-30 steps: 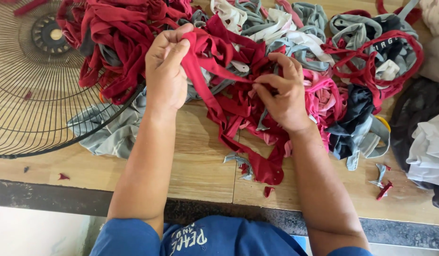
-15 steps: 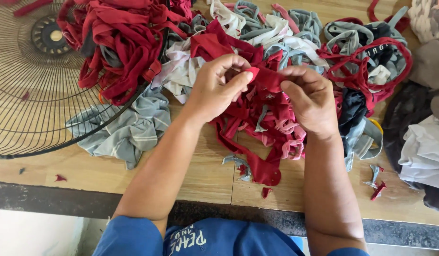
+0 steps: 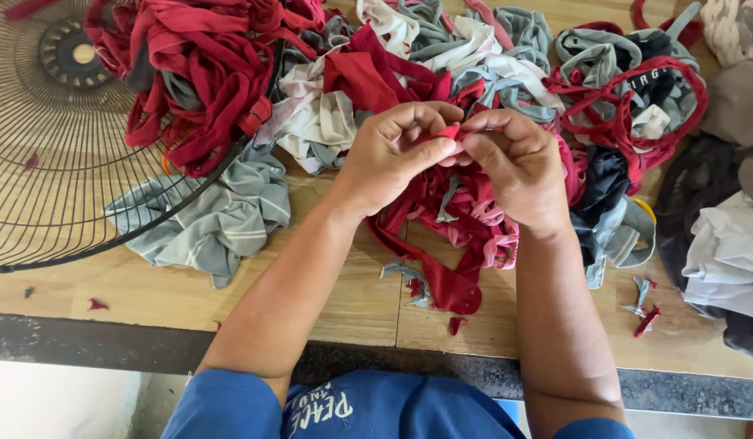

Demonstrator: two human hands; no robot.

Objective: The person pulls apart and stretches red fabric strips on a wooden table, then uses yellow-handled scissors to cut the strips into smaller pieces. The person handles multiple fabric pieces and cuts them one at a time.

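- The left hand [image 3: 392,154] and the right hand [image 3: 514,167] meet just above the middle of the wooden surface [image 3: 327,301], fingertips touching.
- Both pinch the same small end of a red fabric strip [image 3: 449,132]: the left grip is closed on it between thumb and forefinger, and the right grip is closed on it from the other side.
- Below the hands, the rest of the red strip pile [image 3: 453,236] lies on the surface, trailing toward the near edge.
- Left of the hands, a black wire fan guard [image 3: 51,179] lies flat, with a heap of red strips [image 3: 206,73] resting partly on its rim.
- A grey striped cloth [image 3: 214,215] lies between the fan guard and the left forearm.
- Behind the hands sits a mix of white and grey strips [image 3: 466,49].
- Right of the hands, a grey bundle looped with red cord [image 3: 636,89] bears a dark band with pale lettering, too small to make out properly.
- Farther right lie dark and white garments [image 3: 726,244].
- Small red and grey scraps [image 3: 644,313] lie near the right forearm.
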